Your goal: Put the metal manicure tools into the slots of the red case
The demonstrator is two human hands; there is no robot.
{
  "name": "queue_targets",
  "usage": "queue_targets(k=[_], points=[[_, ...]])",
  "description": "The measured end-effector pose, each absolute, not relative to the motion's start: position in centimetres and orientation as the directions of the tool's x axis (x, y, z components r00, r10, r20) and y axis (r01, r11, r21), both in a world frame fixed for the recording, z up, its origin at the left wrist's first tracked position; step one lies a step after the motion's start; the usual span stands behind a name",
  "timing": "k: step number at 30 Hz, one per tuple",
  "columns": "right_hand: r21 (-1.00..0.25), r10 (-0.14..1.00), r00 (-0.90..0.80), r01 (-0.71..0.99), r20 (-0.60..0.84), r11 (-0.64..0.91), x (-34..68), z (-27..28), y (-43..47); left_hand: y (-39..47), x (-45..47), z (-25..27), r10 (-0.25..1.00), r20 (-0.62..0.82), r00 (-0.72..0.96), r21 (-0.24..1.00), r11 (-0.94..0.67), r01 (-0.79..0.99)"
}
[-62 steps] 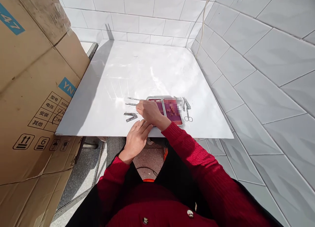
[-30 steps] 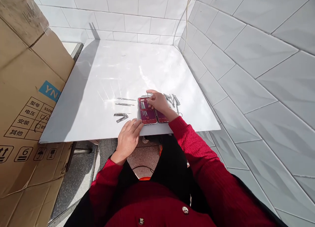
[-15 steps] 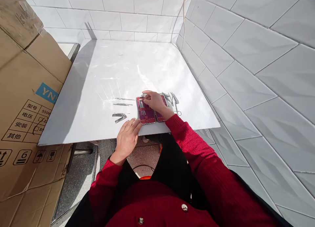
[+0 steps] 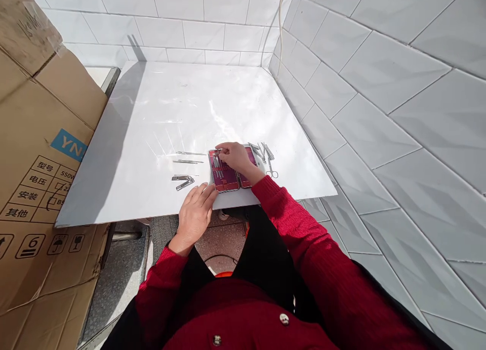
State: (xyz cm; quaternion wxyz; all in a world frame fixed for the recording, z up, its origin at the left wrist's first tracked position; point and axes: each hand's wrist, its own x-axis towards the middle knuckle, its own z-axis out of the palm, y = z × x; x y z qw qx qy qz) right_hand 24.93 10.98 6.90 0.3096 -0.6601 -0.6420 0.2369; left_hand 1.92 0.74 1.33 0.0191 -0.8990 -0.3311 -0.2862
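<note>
A manicure case (image 4: 224,187) lies unfolded near the table's front edge, its inside dark red and purple. Several slim metal tools (image 4: 217,168) sit under a strap in its left half. Over the case's upper part, my right hand (image 4: 238,158) pinches what looks like a slim metal manicure tool, mostly hidden by the fingers. My left hand (image 4: 194,213) rests flat with fingers stretched out, its fingertips at the case's lower left corner. Left of the case are nail clippers (image 4: 185,183) and thin metal tools (image 4: 188,161). Small scissors (image 4: 271,171) and more clippers (image 4: 268,151) lie to its right.
The white table (image 4: 159,102) meets tiled walls at the back and right. Large cardboard boxes (image 4: 34,117) stand along its left side. Thin, clear strips (image 4: 169,137) lie beyond the left group of tools. A cable (image 4: 281,31) hangs in the back corner.
My right hand has shifted slightly down and left over the case, its pinching fingertips now closer to the tool row. The left hand stays in place. The view has turned a little.
</note>
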Motion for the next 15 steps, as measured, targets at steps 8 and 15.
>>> queue_targets(k=[8, 15], points=[[-0.558, 0.981, 0.028, 0.825, 0.19, 0.085, 24.1, 7.0, 9.7, 0.7, 1.9, 1.4, 0.604, 0.515, 0.608, 0.197, -0.774, 0.602], [-0.542, 0.974, 0.005, 0.832, 0.226, 0.122, 23.9, 6.6, 9.0, 0.7, 1.9, 1.4, 0.615, 0.507, 0.604, 0.217, -0.769, 0.601]])
